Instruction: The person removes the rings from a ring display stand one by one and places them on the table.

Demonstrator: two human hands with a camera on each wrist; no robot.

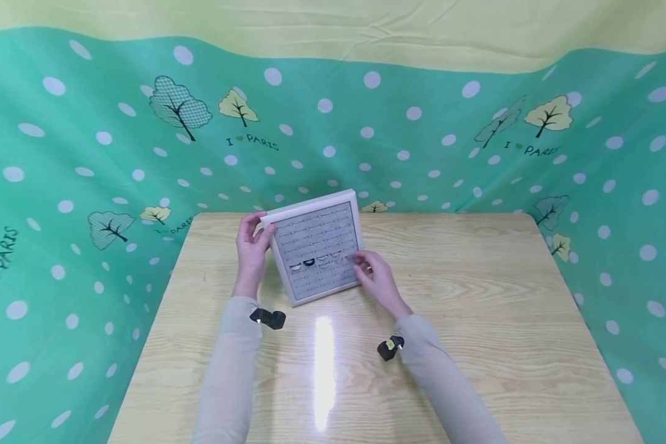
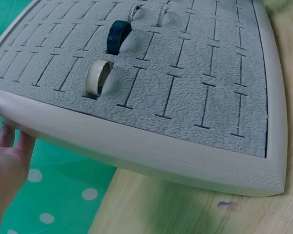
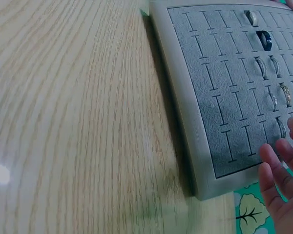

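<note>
A grey ring display tray (image 1: 316, 237) with a pale frame and rows of slits stands tilted on the table. My left hand (image 1: 251, 243) grips its upper left corner, thumb on the front, fingers behind. My right hand (image 1: 378, 277) is at the tray's right edge, thumb and fingertips pinched together at the slits; a small glint shows between them, mostly hidden by the fingers. In the right wrist view a silver ring (image 3: 281, 127) sits in a slit beside these fingertips. A white ring (image 2: 98, 78), a dark ring (image 2: 118, 37) and a gold ring (image 3: 285, 94) sit in other slits.
The wooden table (image 1: 477, 296) spreads around the tray, with a bright reflection in front. A green dotted cloth (image 1: 422, 148) hangs behind and at both sides. A small black camera sits on each wrist.
</note>
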